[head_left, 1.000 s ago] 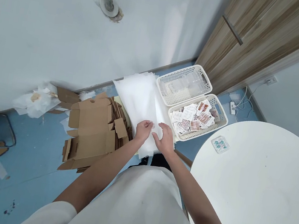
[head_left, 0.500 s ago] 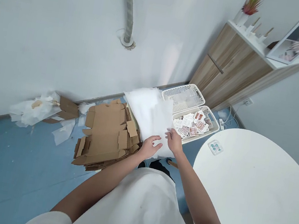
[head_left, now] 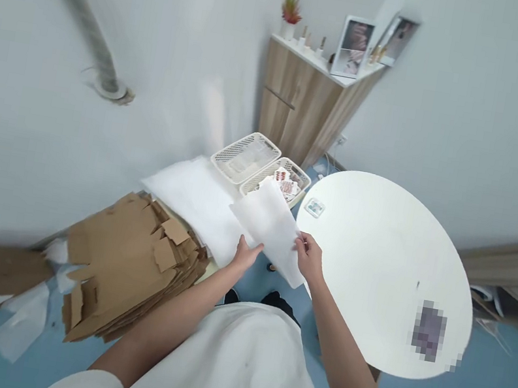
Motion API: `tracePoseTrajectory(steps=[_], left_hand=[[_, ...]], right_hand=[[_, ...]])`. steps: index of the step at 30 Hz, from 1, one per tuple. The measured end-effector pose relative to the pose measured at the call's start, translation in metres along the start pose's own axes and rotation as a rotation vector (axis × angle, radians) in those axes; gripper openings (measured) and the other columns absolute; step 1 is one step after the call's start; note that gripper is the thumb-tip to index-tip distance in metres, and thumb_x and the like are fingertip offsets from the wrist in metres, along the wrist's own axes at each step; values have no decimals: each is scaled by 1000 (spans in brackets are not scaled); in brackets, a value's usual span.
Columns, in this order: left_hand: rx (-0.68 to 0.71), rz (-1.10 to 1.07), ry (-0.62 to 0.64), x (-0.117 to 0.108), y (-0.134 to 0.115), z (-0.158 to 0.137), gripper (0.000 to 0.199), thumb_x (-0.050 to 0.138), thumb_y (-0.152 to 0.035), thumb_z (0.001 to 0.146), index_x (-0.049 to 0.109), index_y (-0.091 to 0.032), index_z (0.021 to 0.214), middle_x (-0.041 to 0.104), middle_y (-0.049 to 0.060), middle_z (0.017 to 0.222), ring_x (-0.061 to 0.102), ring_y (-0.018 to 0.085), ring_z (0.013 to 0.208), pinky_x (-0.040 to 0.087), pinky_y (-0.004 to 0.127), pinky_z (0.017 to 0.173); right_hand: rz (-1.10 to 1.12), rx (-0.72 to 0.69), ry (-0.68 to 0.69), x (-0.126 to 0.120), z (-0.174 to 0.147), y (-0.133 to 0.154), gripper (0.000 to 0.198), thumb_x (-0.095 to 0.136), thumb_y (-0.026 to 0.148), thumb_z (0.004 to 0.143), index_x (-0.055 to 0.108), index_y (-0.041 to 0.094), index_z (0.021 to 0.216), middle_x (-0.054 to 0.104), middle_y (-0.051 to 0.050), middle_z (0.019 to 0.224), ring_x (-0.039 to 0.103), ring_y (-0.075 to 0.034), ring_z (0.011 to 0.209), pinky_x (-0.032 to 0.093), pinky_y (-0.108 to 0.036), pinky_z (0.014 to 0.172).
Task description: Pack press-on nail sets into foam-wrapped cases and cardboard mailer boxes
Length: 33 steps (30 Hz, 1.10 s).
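Observation:
A thin white sheet (head_left: 270, 219), looking like foam or packing paper, is lifted at an angle in front of me. My right hand (head_left: 309, 257) pinches its right edge between thumb and fingers, close to the round table's rim. At the sheet's lower left edge is my left hand (head_left: 246, 257), thumb and fingers apart; the thumb tip meets the edge. More white sheets (head_left: 194, 193) lie in a pile to the left, beyond my left hand. The lifted sheet hides part of a white basket (head_left: 305, 178) that holds printed cards (head_left: 288, 189).
Flattened cardboard boxes (head_left: 124, 257) are stacked at left. A second white basket (head_left: 229, 161) stands by the wall. On the right, a round white table (head_left: 378, 254) bears a small clear case (head_left: 315, 208). A wooden cabinet (head_left: 294, 104) fills the corner; plastic scraps (head_left: 22, 320) litter the floor.
My right hand has lifted one sheet off the pile and carried it right, towards the table. My left hand has followed along its edge. The view has turned to the right.

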<state>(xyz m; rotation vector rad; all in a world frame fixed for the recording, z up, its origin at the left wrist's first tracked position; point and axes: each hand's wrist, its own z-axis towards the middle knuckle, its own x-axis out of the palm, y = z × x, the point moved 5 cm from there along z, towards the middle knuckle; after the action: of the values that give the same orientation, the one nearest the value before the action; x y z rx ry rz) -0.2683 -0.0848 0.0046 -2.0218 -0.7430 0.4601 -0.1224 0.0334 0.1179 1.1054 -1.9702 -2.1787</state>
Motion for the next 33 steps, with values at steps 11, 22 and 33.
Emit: tracePoseTrajectory(steps=[11, 22, 33], left_hand=[[64, 138, 346, 160, -4, -17, 48, 62, -22, 64, 44, -16, 109, 62, 2, 73, 58, 12, 61, 44, 26, 62], [195, 551, 269, 251, 10, -13, 55, 63, -25, 65, 45, -17, 116, 59, 6, 84, 58, 19, 82, 41, 30, 75], [296, 824, 336, 273, 11, -9, 50, 55, -22, 70, 42, -16, 118, 57, 6, 86, 55, 19, 80, 41, 31, 76]], right_hand=[[326, 350, -542, -137, -82, -125, 30, 42, 37, 76, 37, 22, 101, 56, -7, 102, 60, -12, 60, 47, -33, 67], [163, 412, -439, -203, -122, -221, 20, 40, 30, 74, 56, 21, 83, 61, -4, 88, 58, -18, 72, 47, -34, 64], [-290, 401, -196, -185, -130, -247, 54, 47, 15, 70, 42, 20, 123, 47, -11, 120, 45, -25, 109, 41, -37, 87]])
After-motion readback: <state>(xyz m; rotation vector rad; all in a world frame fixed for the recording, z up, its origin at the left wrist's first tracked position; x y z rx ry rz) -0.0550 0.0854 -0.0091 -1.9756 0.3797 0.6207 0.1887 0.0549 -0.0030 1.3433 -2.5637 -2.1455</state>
